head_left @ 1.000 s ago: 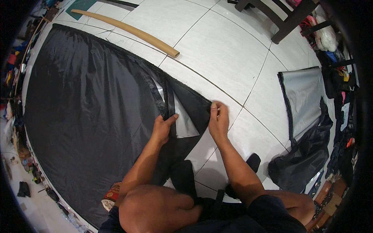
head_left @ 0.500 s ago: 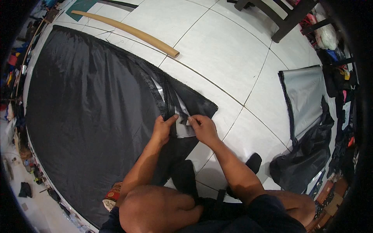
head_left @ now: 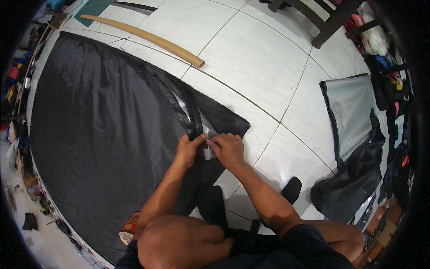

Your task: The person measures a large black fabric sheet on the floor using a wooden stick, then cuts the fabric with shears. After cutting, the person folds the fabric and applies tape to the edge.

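Note:
A large sheet of black fabric [head_left: 103, 130] with a silver underside lies spread over the floor on the left. Near its right corner the edge is gathered into folds, and bits of the silver side show there. My left hand [head_left: 187, 149] is closed on the gathered fabric edge, thumb on top. Right beside it, my right hand [head_left: 228, 150] pinches at the same folded edge, its fingertips close to the left thumb. What exactly lies between the right fingertips is too small to make out.
A tan cardboard tube [head_left: 152, 40] lies beyond the fabric. Another folded silver-and-black cloth [head_left: 349, 121] rests at the right, below dark furniture legs [head_left: 329, 29]. A red round container [head_left: 130, 227] stands by my left knee. Clutter lines both sides.
My right hand has moved left, closer to my left hand, and the silver patch between them has narrowed. The left hand keeps its hold in nearly the same place.

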`<state>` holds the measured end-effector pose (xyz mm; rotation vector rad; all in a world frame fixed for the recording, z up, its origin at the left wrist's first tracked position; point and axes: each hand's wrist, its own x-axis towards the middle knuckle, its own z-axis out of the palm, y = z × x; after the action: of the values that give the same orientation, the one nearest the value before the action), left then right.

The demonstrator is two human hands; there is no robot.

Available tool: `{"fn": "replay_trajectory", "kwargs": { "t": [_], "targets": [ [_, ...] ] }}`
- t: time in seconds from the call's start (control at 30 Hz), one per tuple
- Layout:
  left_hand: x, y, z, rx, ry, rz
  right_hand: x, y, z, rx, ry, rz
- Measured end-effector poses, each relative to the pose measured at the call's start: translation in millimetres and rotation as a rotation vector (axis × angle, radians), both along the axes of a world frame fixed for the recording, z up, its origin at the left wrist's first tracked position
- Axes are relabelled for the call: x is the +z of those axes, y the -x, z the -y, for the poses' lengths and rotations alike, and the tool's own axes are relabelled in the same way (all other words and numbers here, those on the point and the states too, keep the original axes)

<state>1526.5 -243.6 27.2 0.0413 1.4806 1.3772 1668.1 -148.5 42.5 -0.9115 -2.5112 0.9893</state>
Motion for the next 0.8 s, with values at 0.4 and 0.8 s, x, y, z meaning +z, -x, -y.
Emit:
{"fn": "replay_trajectory", "kwargs": {
  "t": [0.4,0.8],
  "targets": [
    [10,-4,-5,0.115,0.013,0.077,1,-17,-37,-0.642,0.169,-0.283],
    [7,1,-2,0.002,0.014,0.075,1,-1,-9,0.002,0.081,0.034]
  ]
}}
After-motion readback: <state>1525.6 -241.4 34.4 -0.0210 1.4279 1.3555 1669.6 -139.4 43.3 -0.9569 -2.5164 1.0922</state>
